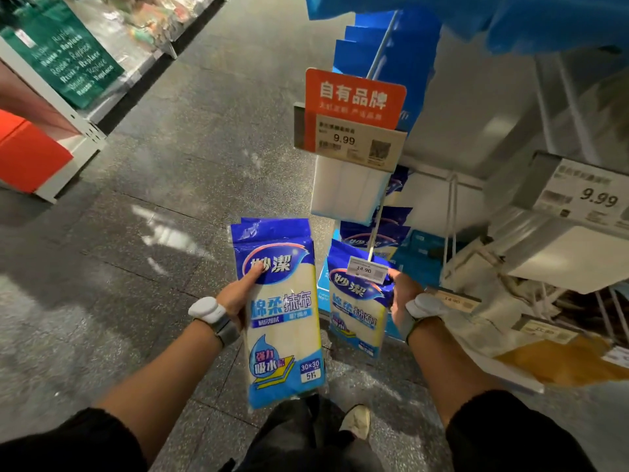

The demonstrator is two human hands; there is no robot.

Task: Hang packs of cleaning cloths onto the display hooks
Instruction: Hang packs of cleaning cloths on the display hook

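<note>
Aisle floor [170, 165] behind upright pack [282, 321], header up, in left hand [238, 294].

support: display hook [375, 233] | carried: blue cloth packs [376, 233] hanging in a row | front: price tag [364, 268] reading 14.90

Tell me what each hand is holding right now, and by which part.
The left hand grips a loose pack of cleaning cloths by its left edge, thumb on the front. The right hand holds the front hanging pack by its right edge.
</note>
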